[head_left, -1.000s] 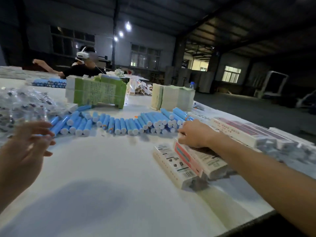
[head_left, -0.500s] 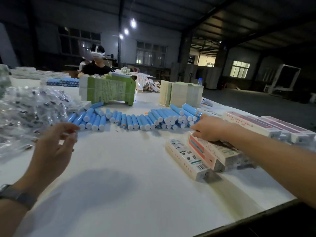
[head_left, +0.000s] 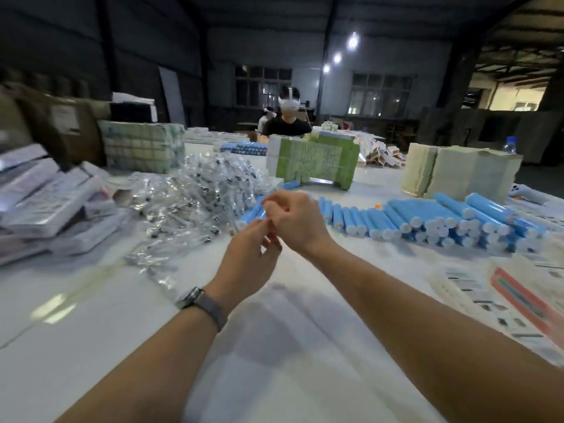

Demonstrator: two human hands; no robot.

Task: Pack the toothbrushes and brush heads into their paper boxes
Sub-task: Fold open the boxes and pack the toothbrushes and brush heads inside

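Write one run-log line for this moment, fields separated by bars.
left hand: empty, raised | right hand: empty, fingers curled | blue tubes: on table | bagged brush heads: untouched pile

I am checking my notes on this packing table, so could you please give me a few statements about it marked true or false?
1. The blue tubes lie in a row across the table. True.
2. The left hand wears a wrist band. True.
3. The right hand rests on the printed boxes. False: it is raised beside the left hand, over the table.
4. The pile of clear packets lies right of the tubes. False: it lies to their left.
5. Both hands grip a blue tube. False: neither holds one.
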